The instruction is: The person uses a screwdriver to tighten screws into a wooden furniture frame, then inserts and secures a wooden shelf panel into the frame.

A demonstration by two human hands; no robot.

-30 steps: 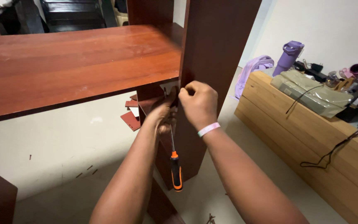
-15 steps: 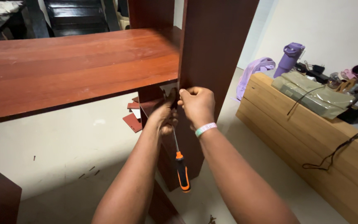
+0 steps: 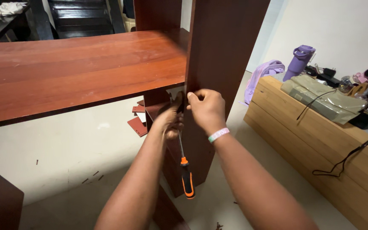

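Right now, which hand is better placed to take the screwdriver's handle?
Left hand, probably: the screwdriver hangs by its shaft from it, handle directly below. Right hand is pinched at the upright panel edge, busy.

Bare forearms; a pale wristband (image 3: 218, 135) circles the right wrist.

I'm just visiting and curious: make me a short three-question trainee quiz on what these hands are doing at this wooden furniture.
1. True or false: the right hand is pressed to the edge of the upright dark wood panel.
2. What hangs handle-down below the left hand? A) hammer B) screwdriver C) saw
3. What is worn on the right wrist?

Key:
1. True.
2. B; its orange and black handle points at the floor.
3. A pale wristband.
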